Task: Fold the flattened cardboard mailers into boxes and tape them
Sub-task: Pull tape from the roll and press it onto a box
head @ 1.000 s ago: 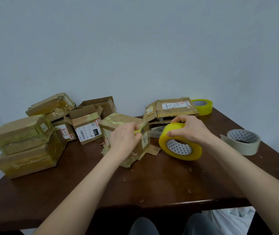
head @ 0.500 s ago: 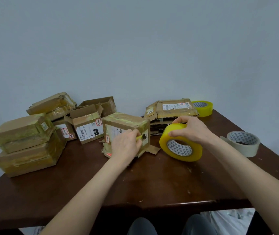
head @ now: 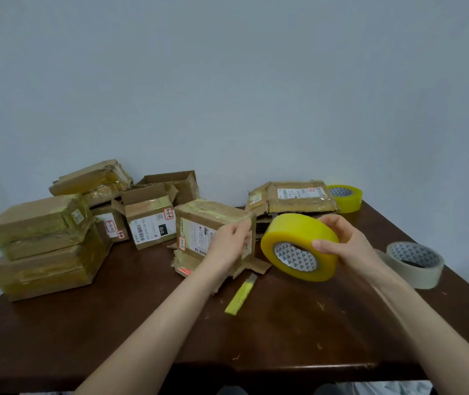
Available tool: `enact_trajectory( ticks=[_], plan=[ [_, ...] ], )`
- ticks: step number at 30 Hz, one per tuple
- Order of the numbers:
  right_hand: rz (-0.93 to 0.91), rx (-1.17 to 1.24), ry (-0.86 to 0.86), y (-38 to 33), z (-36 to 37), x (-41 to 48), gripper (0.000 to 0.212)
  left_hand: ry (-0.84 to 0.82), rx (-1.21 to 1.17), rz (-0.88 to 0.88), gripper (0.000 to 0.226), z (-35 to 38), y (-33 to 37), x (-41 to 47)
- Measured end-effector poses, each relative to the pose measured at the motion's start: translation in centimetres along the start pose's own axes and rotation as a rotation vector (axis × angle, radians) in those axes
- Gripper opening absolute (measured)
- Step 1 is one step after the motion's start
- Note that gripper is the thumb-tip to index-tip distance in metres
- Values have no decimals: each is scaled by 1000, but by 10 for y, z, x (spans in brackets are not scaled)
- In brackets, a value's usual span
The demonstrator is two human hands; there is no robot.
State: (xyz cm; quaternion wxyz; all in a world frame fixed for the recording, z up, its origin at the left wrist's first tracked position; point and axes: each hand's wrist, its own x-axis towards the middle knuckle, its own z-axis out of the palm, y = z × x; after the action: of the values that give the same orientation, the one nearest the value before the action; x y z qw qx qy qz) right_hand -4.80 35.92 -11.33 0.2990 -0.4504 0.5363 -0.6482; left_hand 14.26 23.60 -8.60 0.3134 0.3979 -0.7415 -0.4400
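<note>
A small cardboard box (head: 207, 220) with shipping labels and yellowish tape stands mid-table. My left hand (head: 229, 248) presses against its front right corner, fingers lightly bent on the cardboard. My right hand (head: 347, 246) grips a big yellow tape roll (head: 299, 246), held on edge just above the table to the right of the box. A yellow box cutter (head: 240, 295) lies loose on the table in front of the box. A stack of flattened mailers (head: 293, 198) lies behind the roll.
Taped boxes (head: 42, 238) are stacked at the left, with two open-topped boxes (head: 150, 220) behind the middle. A second yellow roll (head: 344, 196) sits at the back right and a beige tape roll (head: 414, 263) at the right. The dark wooden table (head: 142, 323) ends near me.
My left hand let go of the yellow cutter, which now lies on the table, and moved onto the box's front corner. My right hand lifted the tape roll slightly to the right.
</note>
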Motion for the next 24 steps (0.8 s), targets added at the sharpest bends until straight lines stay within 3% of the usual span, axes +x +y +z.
enact_trajectory(
  ticks=[3,7,10,15,24],
  plan=[
    [-65,28,-33,3,1,-1,72,-220,-304,-254,54,11,12,4],
    [-92,6,-63,3,-1,-4,86,-178,-427,-160,41,22,10,6],
    [-59,-103,-138,-2,-4,-5,91,-131,-338,-11,33,23,6,7],
    [-5,-260,-253,-2,1,-12,73,-90,-245,121,27,25,4,5],
    [11,-320,-239,16,12,-16,78,-12,-144,116,15,25,5,13]
  ],
)
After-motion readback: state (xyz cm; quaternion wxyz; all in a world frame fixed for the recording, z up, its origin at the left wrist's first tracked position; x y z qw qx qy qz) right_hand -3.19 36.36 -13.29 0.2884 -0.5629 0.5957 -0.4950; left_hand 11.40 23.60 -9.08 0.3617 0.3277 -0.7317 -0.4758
